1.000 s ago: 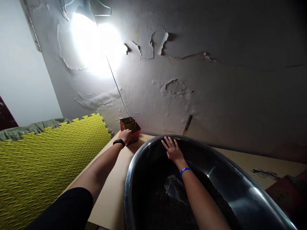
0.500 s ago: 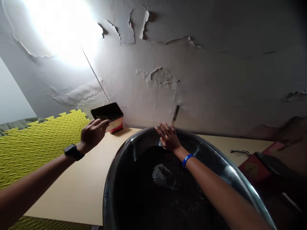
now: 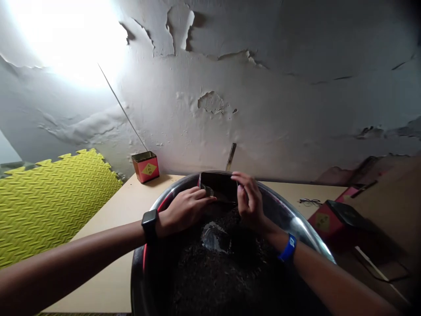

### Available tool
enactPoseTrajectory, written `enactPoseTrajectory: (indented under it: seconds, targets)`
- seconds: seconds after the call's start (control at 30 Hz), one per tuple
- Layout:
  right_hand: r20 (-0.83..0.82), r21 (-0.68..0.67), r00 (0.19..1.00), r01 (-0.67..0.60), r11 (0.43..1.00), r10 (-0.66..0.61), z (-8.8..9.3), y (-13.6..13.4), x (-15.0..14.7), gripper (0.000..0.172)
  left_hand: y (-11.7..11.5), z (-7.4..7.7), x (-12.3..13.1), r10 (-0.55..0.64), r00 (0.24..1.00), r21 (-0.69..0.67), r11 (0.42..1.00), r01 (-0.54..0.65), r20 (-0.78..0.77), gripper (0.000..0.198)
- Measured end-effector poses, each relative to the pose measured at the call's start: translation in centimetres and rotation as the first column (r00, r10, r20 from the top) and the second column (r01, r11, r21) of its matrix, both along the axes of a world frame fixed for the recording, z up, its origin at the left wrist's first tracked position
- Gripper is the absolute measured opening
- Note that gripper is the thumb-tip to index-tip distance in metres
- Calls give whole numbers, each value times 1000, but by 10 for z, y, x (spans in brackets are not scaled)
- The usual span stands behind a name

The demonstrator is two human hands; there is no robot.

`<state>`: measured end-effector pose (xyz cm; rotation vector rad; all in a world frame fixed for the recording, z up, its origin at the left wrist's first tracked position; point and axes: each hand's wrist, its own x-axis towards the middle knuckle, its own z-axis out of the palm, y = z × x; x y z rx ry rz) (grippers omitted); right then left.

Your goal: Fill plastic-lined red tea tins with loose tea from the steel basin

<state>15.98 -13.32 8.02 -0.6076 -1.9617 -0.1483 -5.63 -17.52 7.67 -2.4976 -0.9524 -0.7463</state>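
— Metal tin [image 3: 217, 183], open mouth toward the camera, tilted inside the far rim of the steel basin [image 3: 296, 215]. Hold on it?

— Both hands, fingers curled, not spread: left hand [image 3: 184, 211] along the near edge, right hand [image 3: 250, 197] around the right side.

— Basin contents?

— Dark loose leaves [image 3: 223, 276], coarse and matt, around a pale glint.

— Apart from the basin?

— Two more: upright red tin [image 3: 145, 167] near the far edge of the desk [image 3: 105, 267], open; black-topped red tin [image 3: 324, 224] by the right edge. Beyond, peeling plaster wall [image 3: 263, 109].
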Motion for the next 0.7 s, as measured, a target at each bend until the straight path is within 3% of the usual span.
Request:
enactPoseTrajectory:
  seconds: [0.07, 0.13, 0.23, 0.33, 0.5, 0.6, 0.7]
  targets:
    - [242, -5, 968, -65, 998, 64, -8, -5, 10, 38, 19, -3, 14, -50, 994, -14, 999, 49, -95, 22]
    - [384, -16, 922, -39, 999, 42, -21, 0, 21, 39, 40, -4, 29, -87, 976, 3, 996, 89, -200, 22]
    - [355, -115, 932, 125, 985, -77, -40, 19, 40, 33, 70, -8, 50, -125, 943, 42, 989, 145, -308, 20]
    - [423, -258, 898, 246, 934, -120, -49, 35, 56, 27, 92, -20, 66, -144, 918, 64, 982, 180, -370, 23]
    - [692, -328, 705, 496, 804, -153, -56, 39, 59, 28, 102, -60, 73, -201, 900, 90, 963, 254, -387, 25]
    - [751, -338, 649, 536, 774, -121, -67, 38, 50, 26, 99, -84, 69, -206, 905, 102, 960, 260, -371, 25]
    - [790, -355, 607, 568, 743, -87, -79, 37, 40, 26, 95, -94, 65, -199, 912, 50, 971, 232, -359, 19]
